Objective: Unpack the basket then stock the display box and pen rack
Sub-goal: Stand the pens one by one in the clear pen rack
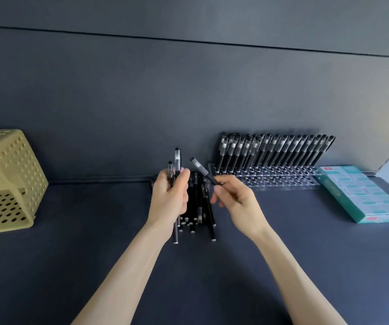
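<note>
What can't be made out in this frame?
Head view:
- Basket: cut off by the left edge.
- Loose pens: partly hidden by the left hand and right hand; count unclear.
- Display box: label print too small.
- Pen rack: free holes blurred, uncountable.

Yellow perforated basket (8,174), black pens (198,207), teal display box (343,195).

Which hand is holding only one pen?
The right hand: it pinches a single pen, tilted to the left. The left hand grips two pens standing upright together.
</note>
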